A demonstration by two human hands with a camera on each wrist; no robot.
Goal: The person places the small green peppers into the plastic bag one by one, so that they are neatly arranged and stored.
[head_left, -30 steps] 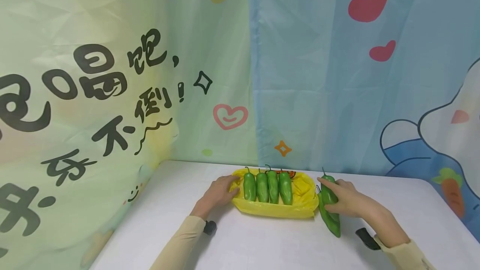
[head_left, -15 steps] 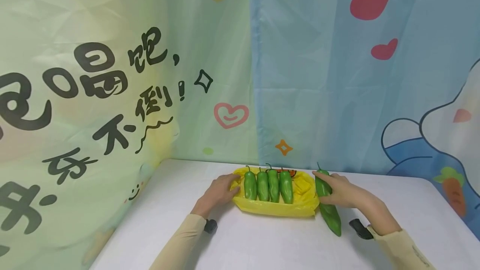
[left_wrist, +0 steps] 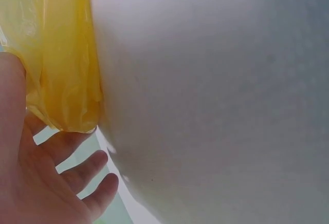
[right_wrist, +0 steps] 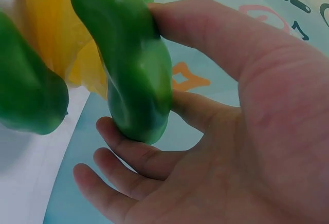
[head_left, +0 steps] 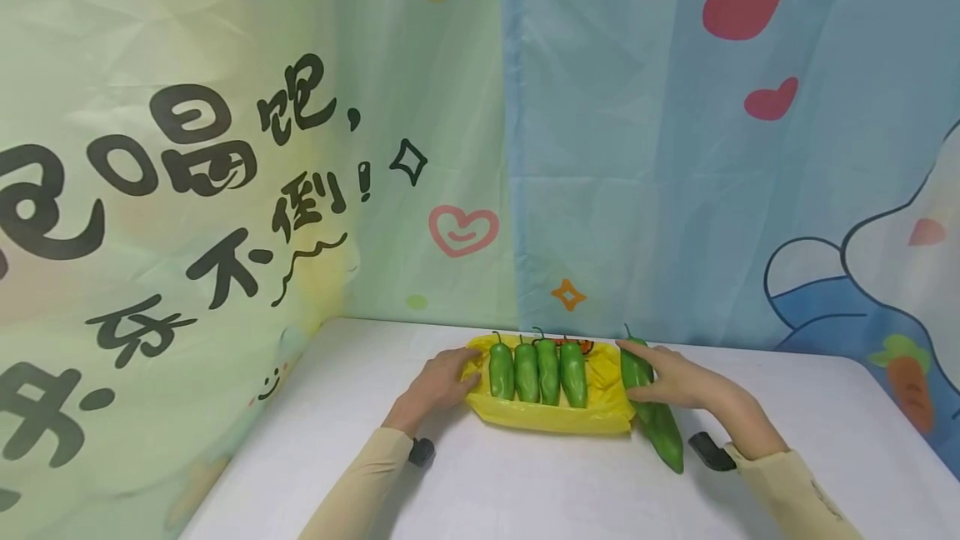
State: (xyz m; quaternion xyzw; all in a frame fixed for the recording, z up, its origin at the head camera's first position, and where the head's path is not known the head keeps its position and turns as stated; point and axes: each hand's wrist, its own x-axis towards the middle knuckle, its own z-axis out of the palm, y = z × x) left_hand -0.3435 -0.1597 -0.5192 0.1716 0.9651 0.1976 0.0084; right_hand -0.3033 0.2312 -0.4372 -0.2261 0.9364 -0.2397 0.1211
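In the head view several green peppers (head_left: 549, 373) stand side by side in a low yellow plastic bag (head_left: 532, 419) with its mouth spread. My left hand (head_left: 438, 382) holds the bag's left end between thumb and fingers; the left wrist view shows the yellow plastic (left_wrist: 69, 80) there. My right hand (head_left: 678, 379) pinches another green pepper (right_wrist: 133, 59) between thumb and fingers, stem up, at the bag's right end. One more green pepper (head_left: 663, 438) lies on the table just below that hand, partly hidden behind the held one.
A white-covered table (head_left: 525, 490) lies under everything. Printed curtains (head_left: 600, 148) hang behind it and along the left side. Dark wrist-worn pieces (head_left: 711, 451) show beneath both forearms.
My right hand has lifted its pepper off the lying one and carried it left to the bag's right end. My left hand stays at the bag's left end.
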